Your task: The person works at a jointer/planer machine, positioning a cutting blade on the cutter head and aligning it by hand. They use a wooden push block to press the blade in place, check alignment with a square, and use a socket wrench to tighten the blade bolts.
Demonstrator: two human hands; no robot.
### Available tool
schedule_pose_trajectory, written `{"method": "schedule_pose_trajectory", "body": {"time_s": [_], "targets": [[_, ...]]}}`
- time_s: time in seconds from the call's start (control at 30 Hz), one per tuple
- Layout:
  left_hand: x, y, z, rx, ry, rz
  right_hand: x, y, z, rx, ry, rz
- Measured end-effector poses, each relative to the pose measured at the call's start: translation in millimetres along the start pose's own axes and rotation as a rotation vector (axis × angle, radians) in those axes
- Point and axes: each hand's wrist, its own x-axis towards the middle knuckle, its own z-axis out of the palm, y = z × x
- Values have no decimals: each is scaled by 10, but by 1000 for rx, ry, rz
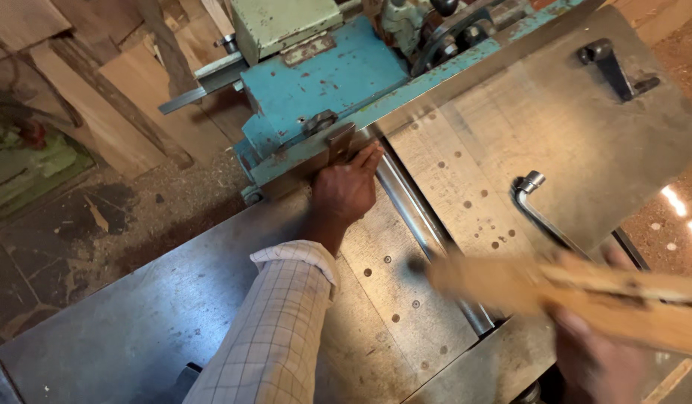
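My left hand (344, 188) reaches forward over a steel woodworking planer table (136, 314). Its fingers press on a small brown block (341, 142) at the blue fence (323, 82), beside the shiny round cutter roller (417, 217). My sleeve is checked white. My right hand (596, 359), blurred at the lower right, grips a long piece of light wood (570, 295) that points left over the roller.
A bent metal socket wrench (537, 206) lies on the far table plate. A black lever handle (611, 67) sits at the upper right. Wooden planks (114, 97) lean at the upper left above a dusty floor (77, 224). Sawdust lies at the right.
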Motion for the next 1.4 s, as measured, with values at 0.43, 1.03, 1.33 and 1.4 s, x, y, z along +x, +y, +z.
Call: {"method": "schedule_pose_trajectory", "body": {"time_s": [0.43, 1.03, 1.33, 1.4], "targets": [[34, -3, -20, -47, -72, -2, 567, 473, 1306, -534, -27, -260], [6, 39, -41, 16, -55, -3, -173, 251, 470, -411, 6, -186], [-18, 55, -18, 34, 0, -9, -490, 85, 263, -616, 65, -203], [-22, 44, 12, -3, 87, 9, -487, 88, 271, -412, 74, -219]]}}
